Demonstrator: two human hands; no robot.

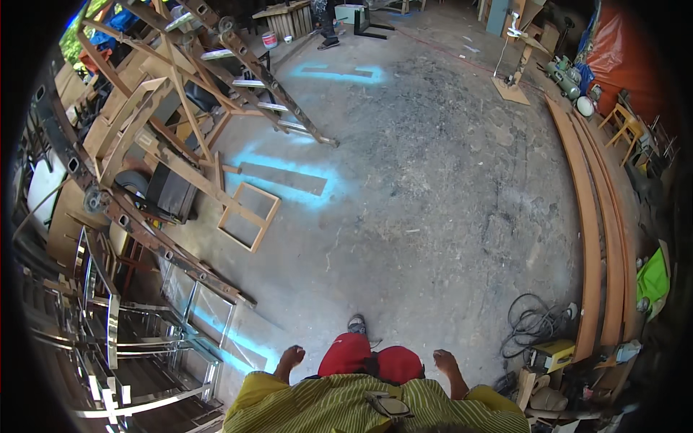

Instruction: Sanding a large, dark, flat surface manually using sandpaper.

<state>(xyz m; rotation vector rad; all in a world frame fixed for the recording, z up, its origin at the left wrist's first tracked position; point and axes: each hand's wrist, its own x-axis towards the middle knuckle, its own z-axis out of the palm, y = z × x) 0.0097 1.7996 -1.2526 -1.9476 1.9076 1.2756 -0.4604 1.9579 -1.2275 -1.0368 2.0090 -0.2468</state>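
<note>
My left hand [290, 357] hangs beside my left thigh, its fingers loosely curled with nothing seen in them. On the other side, my right hand [445, 360] hangs by my right thigh, also loosely closed and holding nothing that shows. Both hands are apart from any object. Between them are my red-clad knees, with one shoe [356, 325] forward on the concrete floor. Nearest my left hand are a blue-sprayed floor patch [249, 356] and a clear panel with a pale frame [209, 310]. A coiled dark cable [530, 328] lies off to the right of my right hand.
Stacked metal frames [112, 339] and a tall rusty ladder-like frame [271, 83] crowd the left. A small wooden frame [249, 216] lies on the floor. Long planks [595, 231] run along the right, near a yellow machine [552, 355]. A person's leg [326, 25] shows far ahead.
</note>
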